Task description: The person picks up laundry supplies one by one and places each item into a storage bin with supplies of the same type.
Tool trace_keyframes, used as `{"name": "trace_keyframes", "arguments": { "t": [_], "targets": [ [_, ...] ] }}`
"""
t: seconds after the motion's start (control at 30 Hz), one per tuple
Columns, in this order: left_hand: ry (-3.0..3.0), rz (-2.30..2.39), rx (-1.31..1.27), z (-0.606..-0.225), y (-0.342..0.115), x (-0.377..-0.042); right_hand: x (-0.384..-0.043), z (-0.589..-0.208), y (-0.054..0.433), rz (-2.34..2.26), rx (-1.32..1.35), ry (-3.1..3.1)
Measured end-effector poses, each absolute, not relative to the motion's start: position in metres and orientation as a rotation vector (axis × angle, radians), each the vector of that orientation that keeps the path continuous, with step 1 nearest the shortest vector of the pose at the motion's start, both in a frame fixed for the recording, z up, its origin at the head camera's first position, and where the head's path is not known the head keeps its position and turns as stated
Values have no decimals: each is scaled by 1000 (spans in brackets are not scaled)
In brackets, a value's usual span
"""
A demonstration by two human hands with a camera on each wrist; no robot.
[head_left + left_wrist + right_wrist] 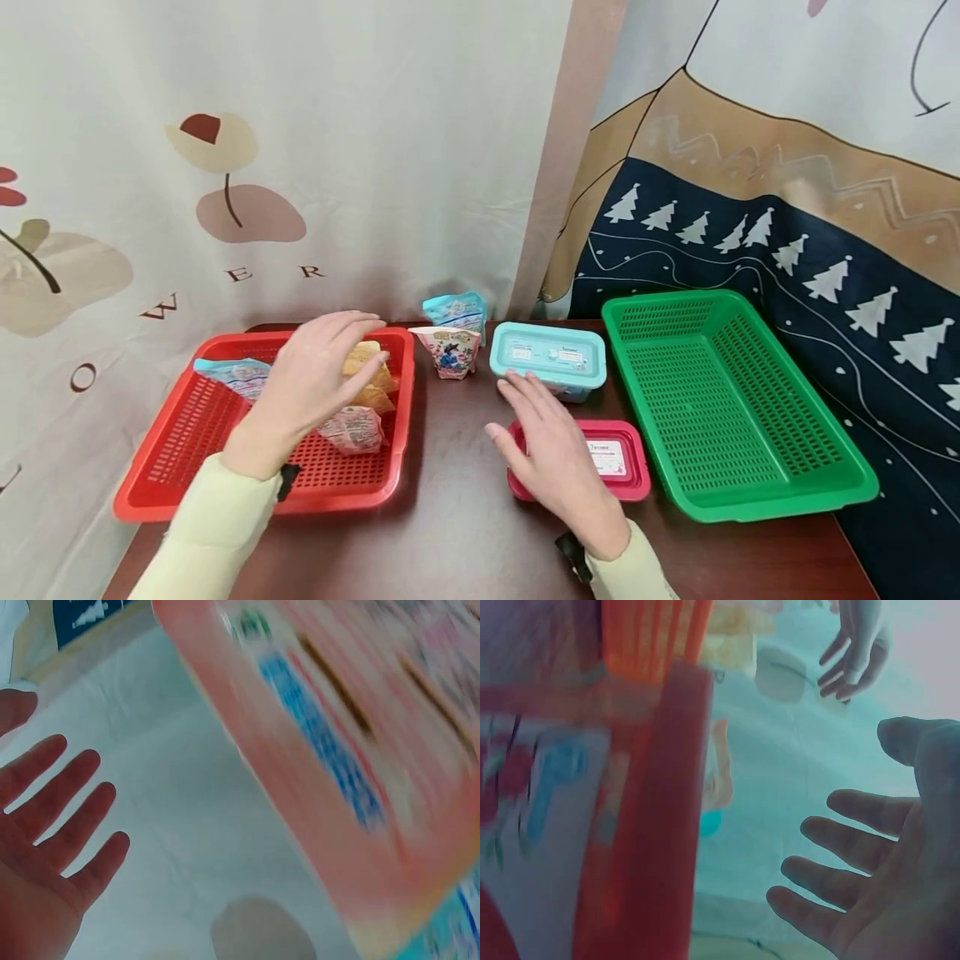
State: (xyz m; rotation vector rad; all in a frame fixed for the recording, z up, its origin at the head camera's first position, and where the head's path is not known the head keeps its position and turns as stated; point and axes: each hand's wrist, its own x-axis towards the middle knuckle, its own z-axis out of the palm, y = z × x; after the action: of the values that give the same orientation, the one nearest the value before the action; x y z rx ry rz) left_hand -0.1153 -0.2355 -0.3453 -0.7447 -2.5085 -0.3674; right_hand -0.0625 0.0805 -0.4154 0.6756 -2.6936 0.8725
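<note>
My left hand is above the red basket, its fingers loosely extended and nothing in its grasp. Under and beside it in the basket are a blue packet, yellow packets and a pink-white packet. In the left wrist view its fingers are spread, with a blurred pink package close to the camera. My right hand hovers over a dark pink lidded box, partly hiding it. The right wrist view shows that hand with spread fingers, holding nothing.
A light blue lidded box stands behind the pink one. To its left are a small patterned pouch and a blue packet. A green basket sits at the right, and a printed curtain hangs behind the table.
</note>
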Motion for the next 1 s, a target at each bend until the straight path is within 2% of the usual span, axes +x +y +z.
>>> {"name": "trace_keyframes", "arguments": {
  "t": [0.3, 0.53, 1.0],
  "targets": [
    [-2655, -380, -760, -358, -188, -130, -72, -408, 101, 805, 589, -2738],
    [-2678, -344, -782, -371, -159, -154, -79, -411, 105, 720, 571, -2813],
    [-2789, -317, -599, -401, -144, -192, -78, -424, 106, 709, 556, -2855]
  ]
}}
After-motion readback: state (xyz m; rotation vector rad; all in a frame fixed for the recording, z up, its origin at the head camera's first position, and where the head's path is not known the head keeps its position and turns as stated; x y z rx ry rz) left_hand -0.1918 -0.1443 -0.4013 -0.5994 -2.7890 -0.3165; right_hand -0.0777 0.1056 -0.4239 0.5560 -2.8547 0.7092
